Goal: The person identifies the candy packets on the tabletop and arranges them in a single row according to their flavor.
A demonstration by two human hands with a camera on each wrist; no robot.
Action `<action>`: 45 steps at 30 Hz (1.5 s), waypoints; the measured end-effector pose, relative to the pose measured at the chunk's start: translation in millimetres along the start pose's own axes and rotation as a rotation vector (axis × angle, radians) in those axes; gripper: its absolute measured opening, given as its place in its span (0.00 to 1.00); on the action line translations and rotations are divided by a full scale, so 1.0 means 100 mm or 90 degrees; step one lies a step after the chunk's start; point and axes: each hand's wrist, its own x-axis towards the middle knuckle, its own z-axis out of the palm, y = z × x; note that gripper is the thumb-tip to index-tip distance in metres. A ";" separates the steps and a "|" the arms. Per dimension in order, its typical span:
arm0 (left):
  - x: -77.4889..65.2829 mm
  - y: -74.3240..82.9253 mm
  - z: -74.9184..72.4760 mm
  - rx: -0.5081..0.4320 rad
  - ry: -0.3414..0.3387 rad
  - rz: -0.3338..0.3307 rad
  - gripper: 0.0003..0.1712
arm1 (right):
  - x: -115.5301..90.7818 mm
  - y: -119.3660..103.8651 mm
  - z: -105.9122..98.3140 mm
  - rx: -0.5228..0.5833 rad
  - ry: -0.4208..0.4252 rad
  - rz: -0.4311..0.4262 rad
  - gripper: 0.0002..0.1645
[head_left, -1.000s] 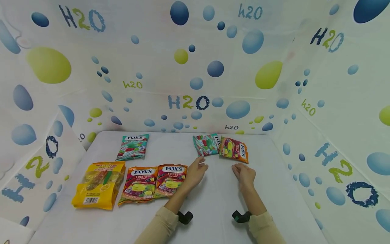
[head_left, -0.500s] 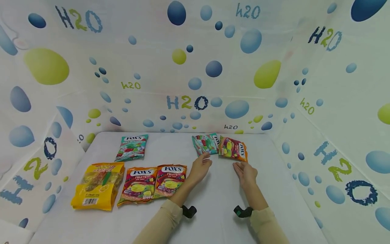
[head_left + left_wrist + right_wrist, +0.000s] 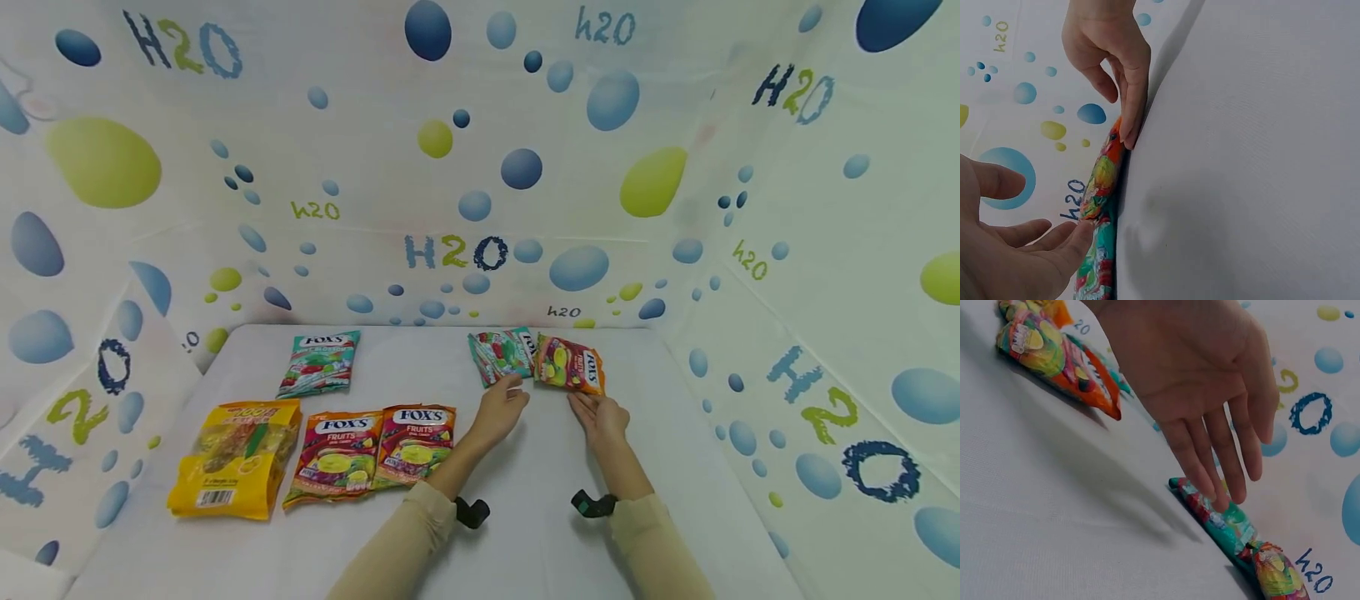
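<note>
Toward the back of the table, a teal FOX'S candy bag (image 3: 497,357) lies against an orange-red FOX'S Fruits bag (image 3: 567,367). My left hand (image 3: 501,415) is at the teal bag's near edge, fingers loosely bent; contact is unclear. In the right wrist view this left hand (image 3: 1185,381) shows its palm, with separated fingers in front of the teal bag (image 3: 1225,528). My right hand (image 3: 602,419) reaches the near edge of the Fruits bag. The left wrist view shows the right hand's straight fingers (image 3: 1136,94) against the end of that Fruits bag (image 3: 1102,178).
To the left lie two more Fruits bags (image 3: 337,454), partly overlapping, beside a large yellow bag (image 3: 232,458). Another teal bag (image 3: 318,364) lies behind them. A patterned sheet (image 3: 480,158) with H2O lettering rises behind the white tabletop (image 3: 540,533).
My right hand has straightened its curled fingers and moved forward to the Fruits bag. My left hand has shifted right, along the teal bag. The head view has panned slightly.
</note>
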 end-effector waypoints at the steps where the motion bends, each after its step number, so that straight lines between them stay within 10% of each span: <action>1: 0.02 0.00 0.01 0.003 -0.001 -0.003 0.30 | 0.01 0.00 0.00 0.002 0.000 0.002 0.39; 24: 0.43 -0.07 0.25 0.131 -0.028 -0.008 0.30 | 0.20 -0.01 -0.02 0.042 0.072 0.024 0.34; 45: 0.66 -0.14 0.44 -0.020 0.055 -0.082 0.28 | 0.34 -0.02 0.01 -0.047 0.063 0.030 0.31</action>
